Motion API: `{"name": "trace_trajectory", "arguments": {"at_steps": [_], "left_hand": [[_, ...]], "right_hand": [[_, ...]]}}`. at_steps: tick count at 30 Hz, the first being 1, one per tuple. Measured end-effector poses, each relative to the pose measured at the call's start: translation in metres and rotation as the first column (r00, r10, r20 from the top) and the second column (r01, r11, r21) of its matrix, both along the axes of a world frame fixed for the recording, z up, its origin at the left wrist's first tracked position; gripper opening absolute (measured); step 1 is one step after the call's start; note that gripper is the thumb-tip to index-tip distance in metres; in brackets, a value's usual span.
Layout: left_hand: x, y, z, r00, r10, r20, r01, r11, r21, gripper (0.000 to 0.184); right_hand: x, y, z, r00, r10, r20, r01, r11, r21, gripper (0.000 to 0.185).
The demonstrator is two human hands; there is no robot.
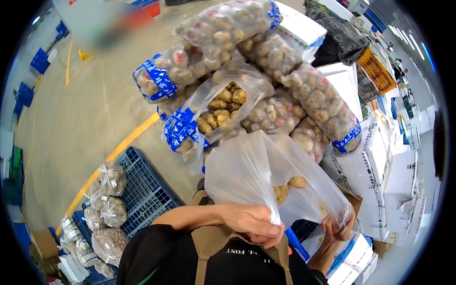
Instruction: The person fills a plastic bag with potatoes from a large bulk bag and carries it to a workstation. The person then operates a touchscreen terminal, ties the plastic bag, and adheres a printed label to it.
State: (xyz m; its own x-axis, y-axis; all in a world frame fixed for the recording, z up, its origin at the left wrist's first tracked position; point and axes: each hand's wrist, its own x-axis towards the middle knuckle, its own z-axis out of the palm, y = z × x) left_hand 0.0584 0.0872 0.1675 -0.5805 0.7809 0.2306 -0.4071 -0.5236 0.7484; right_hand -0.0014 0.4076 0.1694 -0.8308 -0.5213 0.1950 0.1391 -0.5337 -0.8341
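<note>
Both hands grip the rim of a thin clear plastic bag [237, 161] in front of the body. My left hand [251, 223] is closed on its near edge at the centre. Closed on the bag's right edge is my right hand [338, 227]. A few potatoes [298, 181] show inside the bag. Just beyond it, a larger sack with a blue printed band [180, 129] lies torn open, with several potatoes [221, 104] visible in its opening.
Several full potato sacks [320, 97] are piled around the open one. A blue pallet [147, 183] lies at the left, with small tied bags [113, 211] beside and on it. White boxes [365, 180] stand at the right. A yellow line [123, 142] crosses the floor.
</note>
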Motion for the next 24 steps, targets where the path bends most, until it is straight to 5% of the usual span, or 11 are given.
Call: {"name": "trace_trajectory", "arguments": {"at_steps": [3, 4, 8, 10, 12, 13, 16, 17, 21, 23, 24], "left_hand": [[-0.002, -0.02, -0.018, 0.993, -0.05, 0.105, 0.033, 0.987, 0.157, 0.056], [-0.002, -0.024, -0.025, 0.985, -0.06, 0.159, 0.026, 0.979, 0.203, 0.057], [0.002, -0.038, -0.046, 0.986, -0.122, 0.117, 0.088, 0.961, 0.261, 0.051], [-0.001, -0.044, -0.061, 0.968, -0.234, 0.09, 0.188, 0.915, 0.357, 0.045], [-0.01, -0.055, -0.074, 0.945, -0.323, 0.057, 0.295, 0.912, 0.284, 0.051], [-0.021, -0.042, -0.084, 0.88, -0.475, 0.005, 0.445, 0.827, 0.344, 0.049], [-0.024, -0.009, -0.095, 0.74, -0.662, -0.114, 0.56, 0.514, 0.65, 0.047], [-0.019, 0.002, -0.095, 0.68, -0.72, -0.14, 0.564, 0.391, 0.727, 0.047], [0.029, 0.037, -0.098, 0.415, -0.883, -0.219, 0.5, 0.02, 0.866, 0.057], [0.043, 0.056, -0.097, 0.302, -0.916, -0.265, 0.522, -0.074, 0.85, 0.072], [0.049, 0.056, -0.105, 0.29, -0.938, -0.189, 0.49, -0.024, 0.872, 0.069]], "right_hand": [[-0.001, -0.035, -0.018, 0.985, 0.161, -0.058, -0.164, 0.985, -0.056, 0.064], [0.004, -0.037, -0.036, 0.979, 0.202, -0.014, -0.201, 0.958, -0.203, 0.062], [0.044, -0.048, -0.079, 0.785, 0.087, 0.613, 0.085, 0.965, -0.247, 0.042], [0.059, -0.055, -0.094, 0.489, -0.096, 0.867, 0.365, 0.925, -0.103, 0.046], [0.081, -0.067, -0.123, 0.436, -0.316, 0.842, 0.18, 0.948, 0.262, 0.044], [0.122, -0.086, -0.128, 0.303, -0.494, 0.815, 0.272, 0.864, 0.422, 0.039], [0.11, -0.119, -0.165, 0.476, -0.296, 0.828, 0.103, 0.954, 0.282, 0.027], [0.096, -0.128, -0.178, 0.826, 0.013, 0.564, -0.025, 1.0, 0.014, 0.03], [0.111, -0.15, -0.127, 0.956, 0.024, 0.292, 0.045, 0.973, -0.226, 0.045], [0.152, -0.136, -0.124, 0.976, -0.09, 0.2, 0.157, 0.924, -0.348, 0.049], [0.178, -0.142, -0.124, 0.96, -0.163, 0.229, 0.225, 0.933, -0.282, 0.049]]}}
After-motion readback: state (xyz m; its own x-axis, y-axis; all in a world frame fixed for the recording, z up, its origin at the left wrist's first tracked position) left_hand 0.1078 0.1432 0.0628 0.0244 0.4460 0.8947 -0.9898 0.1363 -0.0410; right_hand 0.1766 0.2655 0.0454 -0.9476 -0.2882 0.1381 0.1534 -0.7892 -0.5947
